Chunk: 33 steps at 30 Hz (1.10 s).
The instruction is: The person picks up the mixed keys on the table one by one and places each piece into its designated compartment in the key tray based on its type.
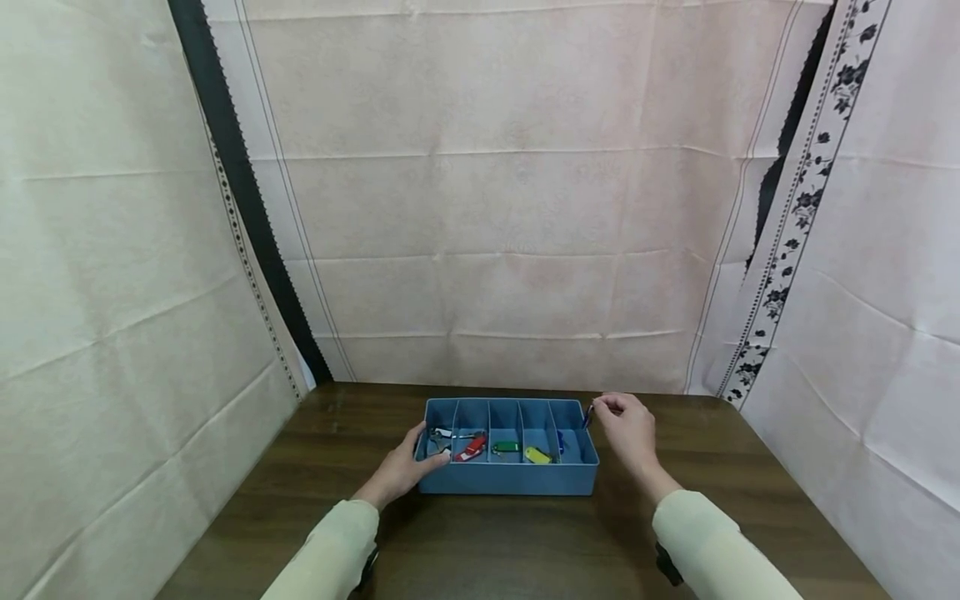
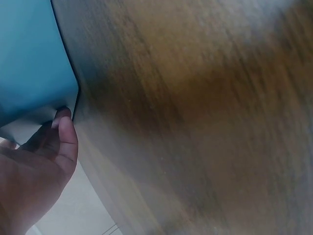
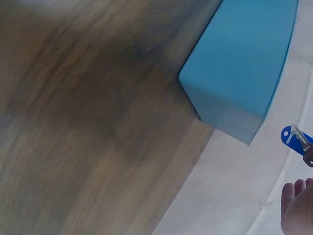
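Note:
A blue divided box (image 1: 510, 479) sits on the table. My left hand (image 1: 405, 465) grips its left end, thumb over the front rim and fingers along the side wall (image 2: 32, 120). Near the box's right end, my right hand (image 1: 628, 429) pinches a key with a blue tag (image 3: 293, 141), held up by the rim; the pinching fingertips are cut off in the right wrist view. Inside the box lie a red key tag (image 1: 471, 448), a green key tag (image 1: 506, 447), a yellow key tag (image 1: 537, 456) and a blue piece (image 1: 560, 442). Silver keys (image 1: 442, 433) show in the leftmost compartment.
The brown wooden table (image 1: 480, 542) spreads around the box. Light cloth hangs behind it (image 1: 480, 208) and at both sides, with a dark strip (image 1: 240, 183) at the left corner and a floral border (image 1: 810, 200) at the right.

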Motion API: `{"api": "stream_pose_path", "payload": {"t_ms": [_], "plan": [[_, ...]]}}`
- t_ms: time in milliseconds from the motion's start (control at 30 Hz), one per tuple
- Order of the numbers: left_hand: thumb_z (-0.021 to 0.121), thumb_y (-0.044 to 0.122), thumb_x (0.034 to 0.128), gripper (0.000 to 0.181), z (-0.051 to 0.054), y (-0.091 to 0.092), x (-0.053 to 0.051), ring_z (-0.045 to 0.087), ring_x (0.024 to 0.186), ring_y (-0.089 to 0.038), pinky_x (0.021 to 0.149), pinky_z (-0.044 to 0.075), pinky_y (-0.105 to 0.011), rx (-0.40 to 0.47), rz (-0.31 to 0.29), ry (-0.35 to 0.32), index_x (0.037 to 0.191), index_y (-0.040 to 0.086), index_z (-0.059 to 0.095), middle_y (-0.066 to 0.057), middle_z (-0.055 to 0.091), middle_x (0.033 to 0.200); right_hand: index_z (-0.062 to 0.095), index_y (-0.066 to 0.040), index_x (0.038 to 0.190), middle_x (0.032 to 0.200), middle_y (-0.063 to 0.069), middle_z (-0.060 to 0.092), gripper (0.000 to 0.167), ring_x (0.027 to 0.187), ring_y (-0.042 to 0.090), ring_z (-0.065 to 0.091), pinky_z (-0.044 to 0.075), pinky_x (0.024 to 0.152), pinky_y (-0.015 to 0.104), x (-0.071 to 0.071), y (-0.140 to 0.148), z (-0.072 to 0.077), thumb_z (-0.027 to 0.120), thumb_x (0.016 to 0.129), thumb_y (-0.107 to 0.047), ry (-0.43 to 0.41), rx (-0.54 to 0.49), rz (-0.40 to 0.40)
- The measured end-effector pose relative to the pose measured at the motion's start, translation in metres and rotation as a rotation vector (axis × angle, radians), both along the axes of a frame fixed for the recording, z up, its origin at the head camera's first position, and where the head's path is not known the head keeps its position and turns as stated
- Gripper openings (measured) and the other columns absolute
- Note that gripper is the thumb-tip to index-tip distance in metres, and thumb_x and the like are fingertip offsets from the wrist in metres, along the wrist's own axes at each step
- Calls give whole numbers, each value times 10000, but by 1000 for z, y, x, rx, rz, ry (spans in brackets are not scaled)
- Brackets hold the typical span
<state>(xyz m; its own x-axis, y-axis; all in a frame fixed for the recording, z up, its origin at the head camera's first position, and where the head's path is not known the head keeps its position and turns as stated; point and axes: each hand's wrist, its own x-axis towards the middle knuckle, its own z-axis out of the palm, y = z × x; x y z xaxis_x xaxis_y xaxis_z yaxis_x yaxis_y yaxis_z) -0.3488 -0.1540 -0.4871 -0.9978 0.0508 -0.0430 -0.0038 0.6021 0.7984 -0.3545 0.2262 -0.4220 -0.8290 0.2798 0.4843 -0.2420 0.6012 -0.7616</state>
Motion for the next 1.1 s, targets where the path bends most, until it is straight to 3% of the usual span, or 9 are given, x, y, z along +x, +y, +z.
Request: {"api": "stream_pose_path", "payload": {"t_ms": [333,700,1100], "plan": [[638,760,761,1067,1,3,-1,313,1385,-485,1011,292,-715,2,1,2,1579,225,210,-212,301,1568,767,-51,887,1028,104,686,183,961,263,614,473,850,416,-10,-14,-2,673,926,-203,-20,9,-4],[662,718,779,1045,4,5,2,328,1383,-476,1020,298,-702,10,0,11,1577,205,225,-223,321,1555,765,-65,920,998,95,676,198,906,244,601,482,783,397,-14,-17,-10,654,951,-226,-57,12,37],[660,726,772,1035,3,11,3,336,1373,-488,1005,305,-712,7,7,7,1572,223,239,-231,329,1548,754,-38,985,1035,135,651,228,926,278,578,511,812,446,-18,-11,-24,627,976,-227,-135,12,45]]}}
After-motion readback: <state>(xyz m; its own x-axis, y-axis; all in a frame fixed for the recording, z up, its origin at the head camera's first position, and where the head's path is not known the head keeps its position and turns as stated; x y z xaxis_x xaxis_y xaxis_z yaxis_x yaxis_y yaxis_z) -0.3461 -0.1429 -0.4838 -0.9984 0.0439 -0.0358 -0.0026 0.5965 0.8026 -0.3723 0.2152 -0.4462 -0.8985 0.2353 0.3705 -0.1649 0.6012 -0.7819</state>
